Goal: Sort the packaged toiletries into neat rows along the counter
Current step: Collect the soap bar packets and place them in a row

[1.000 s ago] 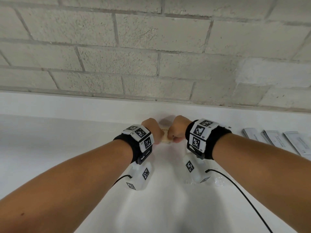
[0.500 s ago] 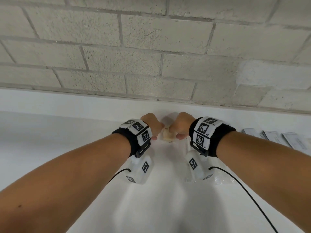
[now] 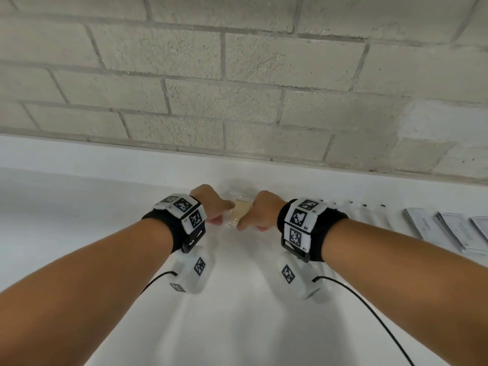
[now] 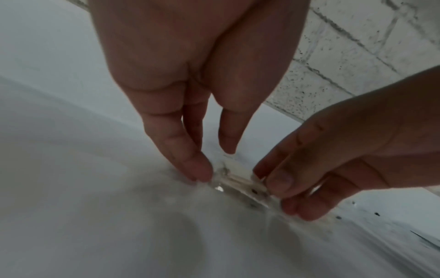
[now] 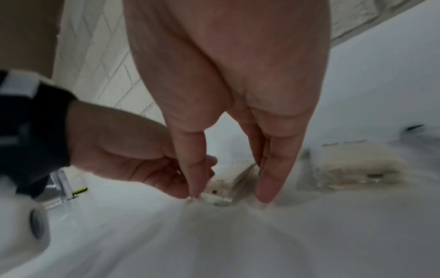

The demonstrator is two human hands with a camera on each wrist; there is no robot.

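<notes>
My left hand (image 3: 211, 207) and right hand (image 3: 260, 211) pinch a clear-wrapped beige packet (image 3: 239, 211); only the right wrist view shows another packet (image 5: 357, 169) just right, bare desk (image 3: 79, 207) left.

White table (image 3: 79, 207) runs along a block wall. On it: 1 small beige clear-wrapped packet (image 3: 240, 210) at the back edge, centre; another beige clear-wrapped packet (image 5: 354, 167) just to its right; 3 flat white sachets (image 3: 449, 228) in a row far right.

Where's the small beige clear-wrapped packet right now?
In the head view the beige clear-wrapped packet lies on the white counter near the back ledge, pinched between the left hand and the right hand.
</notes>
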